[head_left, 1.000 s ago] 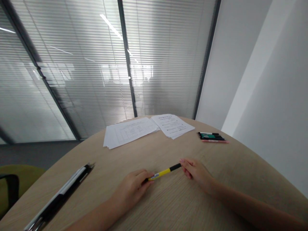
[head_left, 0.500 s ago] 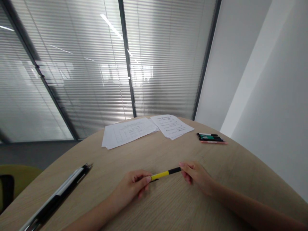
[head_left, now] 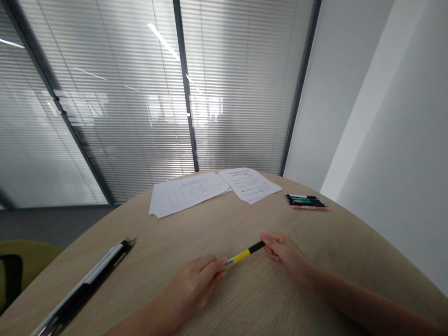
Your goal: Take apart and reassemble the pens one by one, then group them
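Observation:
A yellow pen with a black grip [head_left: 241, 256] spans the gap between my two hands, just over the wooden table [head_left: 224, 219]. My left hand [head_left: 196, 284] is closed around its yellow end, where a small silvery part shows at the fingertips. At the other end, my right hand [head_left: 285, 252] pinches the black grip end between thumb and fingers, which hide the tip.
Several pens [head_left: 306, 201] lie side by side at the right. Printed sheets [head_left: 189, 192] and more paper [head_left: 249, 185] rest at the far edge. A long black and silver object [head_left: 84, 289] lies at left, near a green chair [head_left: 35, 254].
My left hand has rolled over so its back faces up and shifted slightly right along the pen. The pen tilts a little more. My right hand stays nearly in place.

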Motion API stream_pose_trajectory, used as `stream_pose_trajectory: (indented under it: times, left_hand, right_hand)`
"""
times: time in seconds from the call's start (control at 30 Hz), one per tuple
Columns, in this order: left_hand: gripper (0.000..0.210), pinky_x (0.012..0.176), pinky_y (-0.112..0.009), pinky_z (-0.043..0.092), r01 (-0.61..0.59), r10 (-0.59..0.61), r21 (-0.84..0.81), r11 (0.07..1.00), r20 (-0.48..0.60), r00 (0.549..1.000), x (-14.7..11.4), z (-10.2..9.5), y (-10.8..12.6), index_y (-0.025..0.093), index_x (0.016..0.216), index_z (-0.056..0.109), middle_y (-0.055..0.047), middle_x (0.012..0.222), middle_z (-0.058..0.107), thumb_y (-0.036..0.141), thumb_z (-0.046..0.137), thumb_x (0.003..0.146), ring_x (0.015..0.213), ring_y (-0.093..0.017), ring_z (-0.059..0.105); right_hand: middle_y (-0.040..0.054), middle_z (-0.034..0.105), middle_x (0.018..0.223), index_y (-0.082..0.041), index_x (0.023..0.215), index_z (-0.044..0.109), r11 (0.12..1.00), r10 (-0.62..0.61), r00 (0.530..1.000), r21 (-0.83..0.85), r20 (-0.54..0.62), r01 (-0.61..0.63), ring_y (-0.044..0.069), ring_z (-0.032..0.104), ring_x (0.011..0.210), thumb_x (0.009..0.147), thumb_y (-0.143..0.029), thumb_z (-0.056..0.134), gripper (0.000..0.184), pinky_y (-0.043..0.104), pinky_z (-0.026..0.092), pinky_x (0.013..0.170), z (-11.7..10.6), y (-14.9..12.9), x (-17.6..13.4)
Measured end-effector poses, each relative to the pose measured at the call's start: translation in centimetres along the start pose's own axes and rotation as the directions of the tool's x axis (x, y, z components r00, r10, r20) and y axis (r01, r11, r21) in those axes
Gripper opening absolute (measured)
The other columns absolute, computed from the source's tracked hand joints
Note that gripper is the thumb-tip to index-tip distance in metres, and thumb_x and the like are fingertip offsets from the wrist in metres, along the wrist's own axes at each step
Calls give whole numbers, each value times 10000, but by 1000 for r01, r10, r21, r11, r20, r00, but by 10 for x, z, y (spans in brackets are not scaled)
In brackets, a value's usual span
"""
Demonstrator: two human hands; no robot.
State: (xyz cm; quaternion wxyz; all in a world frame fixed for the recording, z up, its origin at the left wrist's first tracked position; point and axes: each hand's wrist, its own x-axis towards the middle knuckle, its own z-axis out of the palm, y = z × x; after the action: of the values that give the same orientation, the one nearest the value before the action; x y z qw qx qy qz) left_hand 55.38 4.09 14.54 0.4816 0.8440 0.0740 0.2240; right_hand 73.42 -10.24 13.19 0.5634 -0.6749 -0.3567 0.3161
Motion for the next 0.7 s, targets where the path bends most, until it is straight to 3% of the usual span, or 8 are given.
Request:
stream_pose_trajectory:
  times: [0.07, 0.2, 0.27, 0.33, 0.37, 0.47, 0.57, 0.7]
  left_hand:
    - [55, 455, -187, 344, 114, -114, -50, 992, 12, 993, 4, 5, 6, 200, 699, 666, -8, 518, 583, 212, 617, 680, 448, -112, 481]
    - [295, 310, -155, 265, 438, -412, -344, 830, 149, 899, 11, 9, 8, 147, 509, 558, 36, 394, 492, 330, 530, 738, 279, -54, 376]
    - [266, 302, -152, 282, 445, -425, -450, 774, 150, 893, 14, 7, 5, 145, 591, 582, 39, 390, 502, 348, 512, 748, 274, -59, 386]
    - [154, 314, -148, 307, 362, -380, -494, 791, 69, 923, 17, 3, 2, 167, 790, 613, 55, 420, 530, 283, 593, 692, 305, -68, 419]
    - [230, 335, -145, 327, 313, -347, -479, 820, 20, 938, 18, 1, 2, 186, 862, 609, 64, 440, 542, 224, 647, 638, 338, -72, 445]
    - [291, 396, -134, 356, 245, -287, -338, 909, -82, 954, 19, -1, 1, 189, 761, 639, 67, 484, 568, 69, 708, 506, 412, -67, 482]
    - [67, 379, -140, 334, 334, -352, -268, 904, -24, 936, 20, 0, 0, 147, 575, 595, 26, 476, 601, 152, 649, 614, 365, -62, 471]
    - [342, 347, -154, 304, 435, -419, -322, 841, 122, 900, 19, 0, -3, 145, 523, 528, -12, 403, 584, 358, 453, 780, 308, -77, 463]
  right_hand:
    - [-77, 233, 444, -206, 488, 281, 1000, -9, 1000, -3, -14, 9, 69, 193, 403, 638, -680, 400, 512, 228, 178, 411, 1, -1, -1]
    - [-64, 265, 446, -203, 484, 314, 996, -27, 999, -80, -19, 26, 80, 236, 417, 655, -682, 370, 511, 230, 206, 424, 1, -2, -3]
    - [-60, 289, 444, -202, 492, 335, 995, -28, 999, -99, -24, 26, 83, 253, 421, 664, -675, 360, 503, 230, 213, 428, 1, -2, -2]
    - [-63, 293, 435, -204, 502, 346, 996, -12, 999, -91, -40, 9, 84, 255, 413, 665, -671, 355, 494, 230, 212, 424, 0, 0, 0]
    - [-65, 290, 426, -205, 501, 347, 996, -1, 999, -84, -52, -3, 82, 252, 405, 663, -671, 352, 493, 231, 209, 420, 0, 1, 0]
    - [-69, 289, 403, -203, 486, 352, 996, 16, 997, -81, -78, -22, 76, 249, 387, 667, -665, 350, 496, 231, 203, 417, 0, 5, 2]
    - [-64, 311, 407, -197, 481, 367, 996, 9, 997, -85, -80, -16, 74, 269, 387, 681, -652, 353, 497, 230, 218, 425, 0, 7, 1]
    - [-60, 333, 414, -189, 502, 399, 997, -11, 998, -75, -64, 6, 76, 294, 394, 690, -639, 371, 488, 228, 227, 425, -1, 9, 0]
